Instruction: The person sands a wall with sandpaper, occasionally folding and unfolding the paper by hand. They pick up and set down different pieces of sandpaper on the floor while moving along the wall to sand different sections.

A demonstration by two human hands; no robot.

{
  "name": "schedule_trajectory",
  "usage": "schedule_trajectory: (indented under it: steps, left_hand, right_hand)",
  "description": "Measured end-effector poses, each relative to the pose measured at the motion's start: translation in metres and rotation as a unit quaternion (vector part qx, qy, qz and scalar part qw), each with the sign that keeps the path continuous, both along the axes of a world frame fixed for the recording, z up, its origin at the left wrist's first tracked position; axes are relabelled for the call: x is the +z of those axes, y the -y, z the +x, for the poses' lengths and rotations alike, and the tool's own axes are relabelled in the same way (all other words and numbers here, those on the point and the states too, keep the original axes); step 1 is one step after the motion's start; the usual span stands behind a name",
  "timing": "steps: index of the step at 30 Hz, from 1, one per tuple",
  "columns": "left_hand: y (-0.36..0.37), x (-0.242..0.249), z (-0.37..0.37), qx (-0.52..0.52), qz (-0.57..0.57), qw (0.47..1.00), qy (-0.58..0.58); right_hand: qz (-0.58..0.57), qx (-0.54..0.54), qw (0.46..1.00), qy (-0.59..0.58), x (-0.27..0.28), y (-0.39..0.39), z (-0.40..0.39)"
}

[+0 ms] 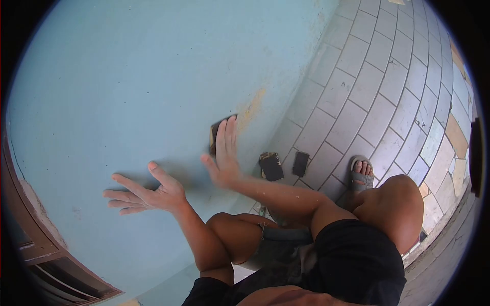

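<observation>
Blue painted wall [127, 76] mostly smooth; tan bare patch [252, 109] not yet sanded. Right hand [224, 153], fingers flat, presses sanding block [214, 135] just below patch. Left hand [145, 194], fingers spread wide, empty, near wall. Two spare blocks [283, 164] on tiled floor [367, 92].

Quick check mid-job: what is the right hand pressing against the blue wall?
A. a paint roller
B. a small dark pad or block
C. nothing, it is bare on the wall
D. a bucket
B: the right hand lies flat over a small dark block held against the blue wall, while the left hand is spread open and empty.
</observation>
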State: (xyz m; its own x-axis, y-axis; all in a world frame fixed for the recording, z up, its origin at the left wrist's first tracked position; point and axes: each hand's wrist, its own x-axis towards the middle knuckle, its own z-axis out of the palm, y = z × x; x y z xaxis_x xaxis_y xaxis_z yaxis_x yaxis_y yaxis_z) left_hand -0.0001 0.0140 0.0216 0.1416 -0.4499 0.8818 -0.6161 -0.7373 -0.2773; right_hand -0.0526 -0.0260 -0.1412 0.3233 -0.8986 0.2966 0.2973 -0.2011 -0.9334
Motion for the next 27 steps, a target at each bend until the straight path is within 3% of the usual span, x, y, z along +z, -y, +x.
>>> schedule_trajectory:
  steps: [2,4,7,9,11,14,16,18,21,25,27]
  left_hand:
    - [-0.006,0.004,-0.005,0.004,-0.011,1.000,-0.018]
    - [-0.011,0.007,-0.007,0.000,0.023,0.999,-0.025]
    - [-0.008,0.004,-0.009,-0.017,0.022,1.000,-0.013]
    - [0.003,-0.006,-0.002,-0.021,0.006,1.000,0.009]
    - [0.004,-0.013,0.003,-0.010,0.004,0.999,0.031]
    - [0.003,-0.015,0.007,-0.009,0.014,0.999,0.047]
    - [0.002,-0.012,0.002,-0.018,0.011,0.999,0.028]
    - [0.005,-0.013,0.001,-0.021,0.011,0.999,0.038]
    - [0.001,-0.015,0.002,-0.028,0.019,0.998,0.054]
    - [0.013,-0.024,0.008,-0.033,0.010,0.997,0.073]
    - [0.014,-0.025,0.005,-0.038,0.013,0.997,0.062]
  right_hand:
    - [0.072,-0.160,0.984,-0.020,-0.005,0.098,0.011]
    - [0.207,-0.190,0.960,-0.012,-0.014,0.208,-0.007]
    - [0.213,-0.200,0.956,-0.014,-0.024,0.224,-0.011]
    - [0.118,-0.192,0.973,-0.053,-0.020,0.119,0.014]
    - [0.071,-0.095,0.993,-0.016,-0.010,0.003,0.021]
    - [0.090,-0.070,0.993,0.019,-0.004,-0.007,0.016]
    - [0.153,-0.169,0.973,-0.035,-0.011,0.085,0.022]
    - [0.241,-0.204,0.949,-0.010,-0.024,0.187,0.005]
    - [0.232,-0.201,0.952,-0.012,-0.032,0.209,-0.008]
    - [0.104,-0.110,0.988,-0.015,-0.019,0.014,0.020]
    - [0.101,-0.095,0.990,-0.007,-0.017,-0.002,0.017]
